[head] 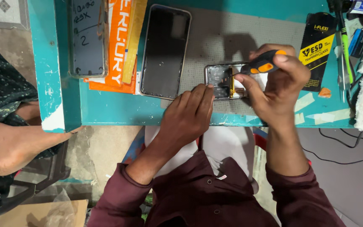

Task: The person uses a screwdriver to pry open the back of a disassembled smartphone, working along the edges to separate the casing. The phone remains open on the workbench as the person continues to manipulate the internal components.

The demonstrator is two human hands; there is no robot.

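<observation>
The right hand [280, 84] is curled tight, its fingers [288, 59] wrapped around a black and orange screwdriver [263, 64]. The tool lies nearly level, its tip end pointing toward the left hand and down at an opened phone [221, 80]. The exact spot where the tip meets the phone is too small to make out.

The phone lies flat on a grey mat [232, 33] on the teal table [106, 109], back cover off, dark innards and a yellow strip showing. It sits directly under the right fingers, which hide part of it.

The left hand [188, 115] rests palm down on the table's near edge. Its fingers [204, 92] are held close together and nearly straight, tips pressing on the phone's near left corner; they grip nothing.

Just left of the left fingers, a bigger phone with a dark screen [164, 50] lies face up, half on the mat. Farther that way are an orange box [118, 46] and a grey panel [87, 38] on it.

On the far side of the right fingers lies a black and yellow screen-guard packet [318, 50], then a green tool [344, 42] and black cables [349, 145] hanging off the table's edge.

Another person's bare arm [9, 143] rests well off to the left, beside the table.
</observation>
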